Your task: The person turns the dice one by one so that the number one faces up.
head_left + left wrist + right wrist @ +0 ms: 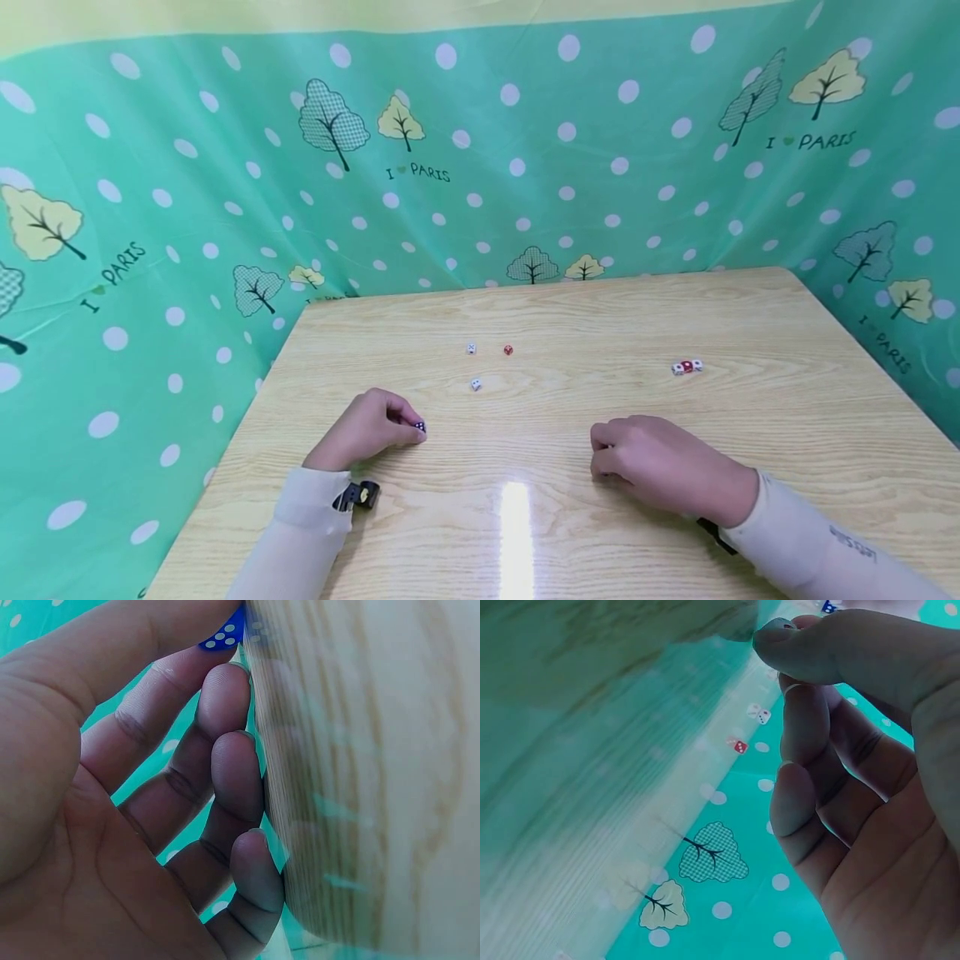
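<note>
Blue die (pixel 420 427) sits pinched in left hand (pixel 372 430)
Beyond: four white dice (pixel 476 384), two red dice (pixel 508 350); right hand (pixel 660 460) curls, contents unclear.

The head camera is looking forward and down from above, taking in the surface (pixel 555 417), the green curtain (pixel 480 100) behind it, the left hand (pixel 367 429) and the right hand (pixel 660 462). The left wrist camera is facing the left fingers (pixel 238 772) very closely, showing the surface turned on its side. The right wrist camera is peering past the right fingers (pixel 802 727), equally near, toward the curtain. All three views are sharing the blue die (pixel 420 427).
</note>
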### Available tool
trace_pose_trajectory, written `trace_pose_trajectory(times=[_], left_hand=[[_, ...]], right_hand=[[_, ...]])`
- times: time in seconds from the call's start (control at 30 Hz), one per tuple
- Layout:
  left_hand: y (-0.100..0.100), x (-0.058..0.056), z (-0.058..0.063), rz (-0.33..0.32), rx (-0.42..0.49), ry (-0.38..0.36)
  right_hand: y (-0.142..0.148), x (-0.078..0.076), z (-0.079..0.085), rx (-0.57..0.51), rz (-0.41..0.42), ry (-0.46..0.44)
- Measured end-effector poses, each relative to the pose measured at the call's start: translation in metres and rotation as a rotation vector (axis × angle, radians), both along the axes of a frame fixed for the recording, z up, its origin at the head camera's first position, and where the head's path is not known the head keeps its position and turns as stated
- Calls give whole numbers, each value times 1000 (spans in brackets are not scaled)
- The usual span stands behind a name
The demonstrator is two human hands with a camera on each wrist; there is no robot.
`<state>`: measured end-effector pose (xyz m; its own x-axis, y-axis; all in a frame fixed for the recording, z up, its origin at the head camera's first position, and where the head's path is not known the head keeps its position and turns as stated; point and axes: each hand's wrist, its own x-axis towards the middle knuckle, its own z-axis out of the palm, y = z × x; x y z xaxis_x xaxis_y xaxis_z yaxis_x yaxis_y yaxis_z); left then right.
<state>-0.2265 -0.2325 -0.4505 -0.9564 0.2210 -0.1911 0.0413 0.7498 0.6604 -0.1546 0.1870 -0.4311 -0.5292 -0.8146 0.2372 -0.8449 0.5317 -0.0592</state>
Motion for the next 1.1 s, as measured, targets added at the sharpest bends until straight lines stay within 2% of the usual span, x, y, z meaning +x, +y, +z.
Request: trace_pose_trajectory(times=[0.37, 0.77, 1.1], left_hand=[[0, -1, -1, -1, 1, 0], [0, -1, -2, 7, 3, -5], [0, -1, -1, 6, -14, -4]], right_hand=[[3, -2, 3, -59, -1, -112], [5, -6, 0, -99, -111, -360], [8, -10, -6, -98, -124, -392]])
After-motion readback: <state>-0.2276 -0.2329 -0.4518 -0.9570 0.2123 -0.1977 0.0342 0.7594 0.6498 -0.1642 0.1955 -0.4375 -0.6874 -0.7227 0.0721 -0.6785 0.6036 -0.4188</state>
